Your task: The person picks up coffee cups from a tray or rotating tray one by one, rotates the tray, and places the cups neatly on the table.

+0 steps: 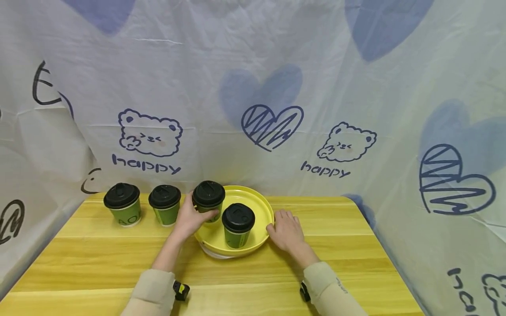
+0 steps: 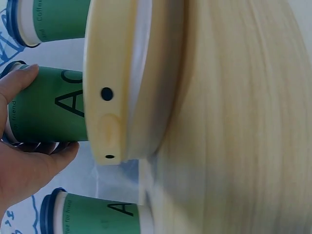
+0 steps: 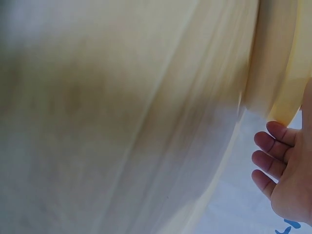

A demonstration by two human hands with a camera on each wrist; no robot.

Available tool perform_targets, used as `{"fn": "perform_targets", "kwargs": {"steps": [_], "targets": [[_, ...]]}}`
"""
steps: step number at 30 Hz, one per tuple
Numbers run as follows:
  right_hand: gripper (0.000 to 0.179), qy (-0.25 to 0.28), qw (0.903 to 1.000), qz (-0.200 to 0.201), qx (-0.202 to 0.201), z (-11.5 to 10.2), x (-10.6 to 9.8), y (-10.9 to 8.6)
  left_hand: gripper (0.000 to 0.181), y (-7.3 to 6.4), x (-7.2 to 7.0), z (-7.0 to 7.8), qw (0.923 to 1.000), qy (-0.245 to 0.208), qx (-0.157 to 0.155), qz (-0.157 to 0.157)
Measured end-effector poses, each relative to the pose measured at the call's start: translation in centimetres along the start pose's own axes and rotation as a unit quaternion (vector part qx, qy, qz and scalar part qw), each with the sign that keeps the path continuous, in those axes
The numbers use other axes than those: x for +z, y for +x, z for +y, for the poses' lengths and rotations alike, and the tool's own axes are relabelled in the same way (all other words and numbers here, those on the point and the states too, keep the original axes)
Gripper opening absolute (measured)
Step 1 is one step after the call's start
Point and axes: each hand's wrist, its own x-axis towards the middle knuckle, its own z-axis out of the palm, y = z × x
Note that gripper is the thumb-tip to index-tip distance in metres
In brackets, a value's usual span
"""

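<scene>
My left hand (image 1: 192, 218) grips a green paper coffee cup (image 1: 205, 213) with a black lid, thumb on the near side and fingers round the other. The cup stands upright over the left part of a round yellow tray (image 1: 258, 206), its bottom right at the rim in the left wrist view. Another lidded green cup (image 1: 238, 226) stands on the tray, to the right and nearer. My right hand (image 1: 287, 229) rests against the tray's right rim with fingers loosely bent; in the right wrist view a fingertip (image 3: 278, 127) touches the rim and the thumb is hidden.
Two more green cups with black lids, a larger-looking one (image 1: 125, 206) and one beside it (image 1: 165, 205), stand on the wooden table (image 1: 237, 289) left of the tray. A pale base (image 1: 217, 254) shows under the tray. A printed white cloth (image 1: 213, 87) hangs behind.
</scene>
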Motion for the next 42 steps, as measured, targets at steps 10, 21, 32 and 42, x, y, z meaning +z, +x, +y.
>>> {"fn": "perform_targets", "kwargs": {"steps": [10, 21, 32, 42], "targets": [[0.035, 0.011, 0.9999, -0.005, 0.001, 0.0, 0.0, -0.2, 0.097, -1.7, -1.4, 1.3, 1.0, -0.001, -0.002, 0.008], [0.035, 0.007, 1.0, -0.001, 0.002, -0.1, -0.3, -0.1, 0.099, -3.4, -4.0, 1.6, 0.9993, 0.019, -0.006, 0.032], [0.038, 0.024, 0.9996, -0.008, 0.014, -0.3, 0.0, -0.1, 0.104, -5.6, -6.6, 1.5, 0.9986, 0.029, -0.02, 0.039], [0.038, 0.032, 0.9991, -0.02, 0.022, -0.3, 0.0, -0.1, 0.1, -7.4, -8.8, 0.3, 0.9961, 0.041, -0.036, 0.069]]}}
